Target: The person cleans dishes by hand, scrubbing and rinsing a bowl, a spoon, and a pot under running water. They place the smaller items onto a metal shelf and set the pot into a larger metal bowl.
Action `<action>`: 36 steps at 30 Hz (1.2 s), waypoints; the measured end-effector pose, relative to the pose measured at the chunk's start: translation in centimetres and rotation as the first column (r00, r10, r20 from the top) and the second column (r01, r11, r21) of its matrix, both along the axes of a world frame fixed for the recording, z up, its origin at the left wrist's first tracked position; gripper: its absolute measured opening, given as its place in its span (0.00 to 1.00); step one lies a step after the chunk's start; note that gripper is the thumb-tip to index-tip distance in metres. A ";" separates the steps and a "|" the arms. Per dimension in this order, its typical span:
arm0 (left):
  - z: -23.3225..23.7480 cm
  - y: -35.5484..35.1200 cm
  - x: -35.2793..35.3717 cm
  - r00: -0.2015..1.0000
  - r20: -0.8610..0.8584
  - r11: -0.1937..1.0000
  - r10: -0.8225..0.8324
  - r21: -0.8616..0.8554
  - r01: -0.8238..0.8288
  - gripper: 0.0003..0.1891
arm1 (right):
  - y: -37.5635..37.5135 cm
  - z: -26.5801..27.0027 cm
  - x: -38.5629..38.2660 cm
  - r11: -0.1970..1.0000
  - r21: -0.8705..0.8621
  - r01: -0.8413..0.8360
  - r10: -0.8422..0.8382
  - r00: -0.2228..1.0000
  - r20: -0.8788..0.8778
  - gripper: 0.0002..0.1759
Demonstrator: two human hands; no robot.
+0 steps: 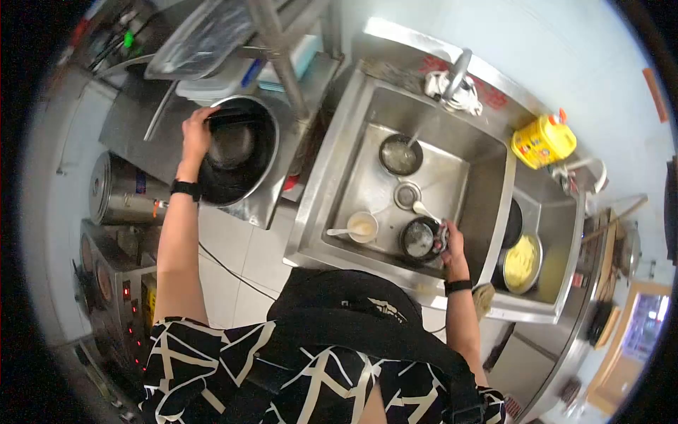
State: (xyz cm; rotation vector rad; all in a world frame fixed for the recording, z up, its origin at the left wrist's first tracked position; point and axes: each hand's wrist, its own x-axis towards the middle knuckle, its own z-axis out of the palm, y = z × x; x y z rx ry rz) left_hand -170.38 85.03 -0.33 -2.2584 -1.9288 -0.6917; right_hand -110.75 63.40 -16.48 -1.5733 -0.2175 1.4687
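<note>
My left hand reaches over a large round metal basin on the steel counter. Its fingers are closed on the edge of a black bowl inside. In the sink, my right hand is closed on a small grey scrubber, at the rim of a second black bowl holding sudsy water. Beside that bowl lies a white spoon. A white cup with a spoon and pale liquid stands to its left. Water runs from the faucet into another black bowl.
A drain lies mid-sink. A yellow jug stands on the sink's back ledge. The right-hand sink holds a bowl of yellow food and a dark pan. A metal shelf post rises beside the basin.
</note>
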 end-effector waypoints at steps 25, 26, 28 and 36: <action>-4.6 -13.8 26.3 0.880 0.474 0.867 0.027 -0.449 0.215 0.18 | -2.1 -19.7 -3.4 0.170 -0.588 -0.791 0.580 -0.402 0.708 0.17; -4.7 -13.8 26.7 0.868 0.496 0.852 0.019 -0.462 0.245 0.18 | -2.0 -19.6 -3.8 0.265 -0.575 -0.774 0.722 -0.236 0.650 0.15; -4.7 -14.1 27.1 0.840 0.543 0.822 0.018 -0.486 0.296 0.18 | -1.0 -17.8 -4.2 0.365 -0.566 -0.740 0.814 -0.042 0.580 0.13; -6.8 -12.6 29.8 0.710 0.695 0.709 -0.113 -0.444 0.547 0.16 | 6.3 -6.9 2.9 0.604 -0.173 -0.778 0.787 0.549 0.280 0.19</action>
